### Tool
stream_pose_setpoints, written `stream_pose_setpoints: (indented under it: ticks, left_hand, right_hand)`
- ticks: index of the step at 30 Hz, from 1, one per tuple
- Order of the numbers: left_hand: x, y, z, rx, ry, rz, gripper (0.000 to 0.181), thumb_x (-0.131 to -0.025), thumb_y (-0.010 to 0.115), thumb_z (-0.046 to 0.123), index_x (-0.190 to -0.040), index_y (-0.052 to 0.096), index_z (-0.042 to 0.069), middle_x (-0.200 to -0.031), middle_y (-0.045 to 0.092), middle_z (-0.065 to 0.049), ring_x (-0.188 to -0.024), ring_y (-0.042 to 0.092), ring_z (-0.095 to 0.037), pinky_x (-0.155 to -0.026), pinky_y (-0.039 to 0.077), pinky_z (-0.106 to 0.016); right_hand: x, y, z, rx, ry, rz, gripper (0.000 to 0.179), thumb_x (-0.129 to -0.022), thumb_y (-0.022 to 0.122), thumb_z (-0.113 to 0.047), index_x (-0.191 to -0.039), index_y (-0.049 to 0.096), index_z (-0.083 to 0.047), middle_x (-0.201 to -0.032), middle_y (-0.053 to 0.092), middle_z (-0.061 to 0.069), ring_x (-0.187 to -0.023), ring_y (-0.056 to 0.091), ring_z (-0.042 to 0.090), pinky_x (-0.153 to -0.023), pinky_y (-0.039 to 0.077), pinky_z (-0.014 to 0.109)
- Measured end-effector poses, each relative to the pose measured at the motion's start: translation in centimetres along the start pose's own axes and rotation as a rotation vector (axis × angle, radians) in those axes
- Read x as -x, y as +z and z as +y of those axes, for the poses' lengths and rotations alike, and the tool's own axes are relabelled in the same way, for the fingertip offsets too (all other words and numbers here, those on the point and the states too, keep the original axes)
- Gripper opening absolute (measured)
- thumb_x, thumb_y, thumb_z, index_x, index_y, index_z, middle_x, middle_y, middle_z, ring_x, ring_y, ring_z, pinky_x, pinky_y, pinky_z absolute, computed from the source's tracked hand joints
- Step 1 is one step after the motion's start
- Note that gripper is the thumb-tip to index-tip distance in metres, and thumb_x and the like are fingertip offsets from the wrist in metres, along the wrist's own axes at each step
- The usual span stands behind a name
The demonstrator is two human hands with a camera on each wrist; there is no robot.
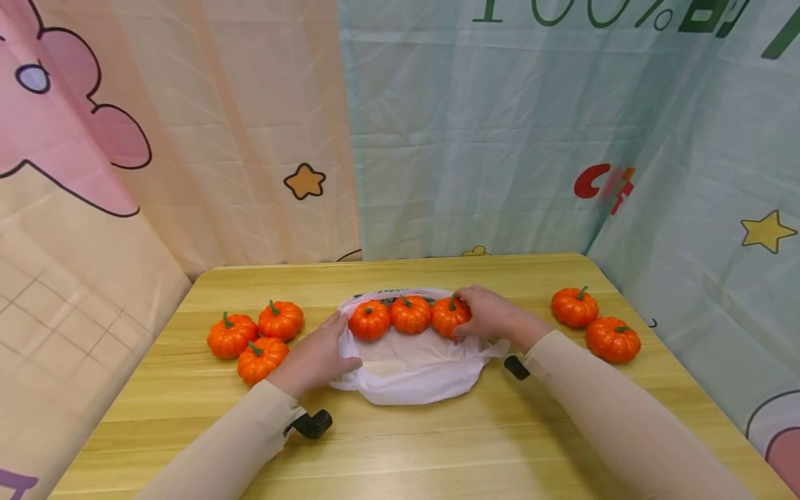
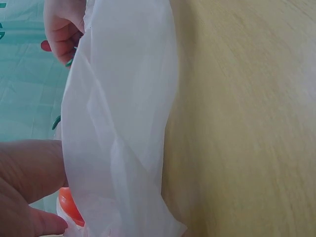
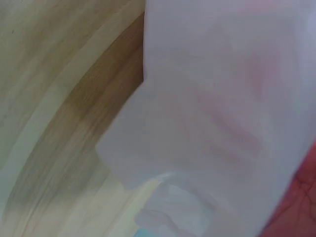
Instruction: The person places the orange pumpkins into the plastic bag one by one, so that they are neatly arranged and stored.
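A white plastic bag point(image 1: 419, 378) lies spread on the table with its mouth facing up. Inside, along its back side, a left pumpkin point(image 1: 369, 321), a middle pumpkin point(image 1: 410, 314) and a right pumpkin point(image 1: 448, 318) stand in a row, all small and orange with green stems. My right hand point(image 1: 496, 318) holds the right pumpkin, thumb in front and fingers behind. At the bag's left rim, my left hand point(image 1: 317, 356) touches the plastic with thumb and fingers spread. The bag point(image 2: 118, 118) covers much of the left wrist view and hides most of the right wrist view.
To the left stand three loose pumpkins, a rear one point(image 1: 281, 320), an outer one point(image 1: 232, 336) and a front one point(image 1: 262, 360). Two more, a farther pumpkin point(image 1: 574, 307) and a nearer pumpkin point(image 1: 613, 339), sit near the right edge. Printed curtains point(image 1: 475, 139) hang behind the wooden table point(image 1: 400, 451).
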State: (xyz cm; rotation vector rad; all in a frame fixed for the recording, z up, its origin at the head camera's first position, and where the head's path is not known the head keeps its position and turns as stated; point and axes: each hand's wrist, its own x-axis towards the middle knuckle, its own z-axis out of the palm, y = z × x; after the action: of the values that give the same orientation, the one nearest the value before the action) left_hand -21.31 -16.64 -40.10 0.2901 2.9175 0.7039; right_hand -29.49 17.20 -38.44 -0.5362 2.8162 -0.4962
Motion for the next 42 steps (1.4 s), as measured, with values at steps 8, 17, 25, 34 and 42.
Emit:
stream_pose_setpoints:
  ticks: [8, 17, 25, 34, 42]
  left_hand:
    - [-0.13, 0.07, -0.14, -0.01, 0.0, 0.003, 0.096, -0.089, 0.083, 0.038, -0.164, 0.034, 0.003, -0.174, 0.025, -0.019, -0.149, 0.045, -0.046, -0.119, 0.043, -0.058]
    - [-0.17, 0.13, -0.25, 0.004, -0.004, -0.002, 0.095, -0.089, 0.083, 0.038, -0.164, 0.035, 0.004, -0.174, 0.025, -0.019, -0.149, 0.045, -0.046, -0.12, 0.042, -0.058]
    - [-0.1, 0.04, -0.19, 0.001, -0.012, -0.005, 0.095, -0.089, 0.083, 0.037, -0.164, 0.034, 0.004, -0.174, 0.025, -0.019, -0.149, 0.044, -0.046, -0.12, 0.042, -0.059]
    - [-0.07, 0.04, -0.2, 0.0, -0.008, -0.004, 0.095, -0.089, 0.083, 0.038, -0.164, 0.034, 0.004, -0.174, 0.025, -0.02, -0.149, 0.044, -0.047, -0.119, 0.042, -0.06]
    - [-0.06, 0.04, -0.23, 0.005, -0.009, -0.003, 0.096, -0.089, 0.083, 0.037, -0.164, 0.034, 0.004, -0.174, 0.024, -0.02, -0.149, 0.045, -0.047, -0.119, 0.042, -0.059]
  right_hand:
    - [-0.11, 0.08, -0.27, 0.0, 0.037, -0.01, 0.077, -0.09, 0.084, -0.03, -0.153, 0.049, -0.004, -0.147, 0.055, 0.02, -0.129, 0.057, 0.035, -0.117, 0.047, 0.052]
    - [-0.04, 0.21, -0.23, -0.01, 0.04, -0.011, 0.079, -0.091, 0.084, -0.029, -0.155, 0.047, -0.002, -0.151, 0.054, 0.022, -0.134, 0.055, 0.037, -0.119, 0.044, 0.054]
    - [-0.26, 0.48, 0.1, -0.035, 0.046, -0.009, 0.08, -0.09, 0.085, -0.029, -0.155, 0.047, -0.003, -0.152, 0.054, 0.022, -0.134, 0.055, 0.038, -0.119, 0.045, 0.054]
    - [-0.24, 0.48, 0.06, -0.041, 0.052, -0.011, 0.079, -0.09, 0.085, -0.029, -0.155, 0.047, -0.004, -0.151, 0.054, 0.022, -0.133, 0.055, 0.037, -0.118, 0.046, 0.054]
    - [-0.19, 0.44, 0.03, -0.045, 0.05, -0.005, 0.079, -0.09, 0.084, -0.028, -0.155, 0.047, -0.004, -0.153, 0.052, 0.021, -0.135, 0.054, 0.037, -0.118, 0.045, 0.055]
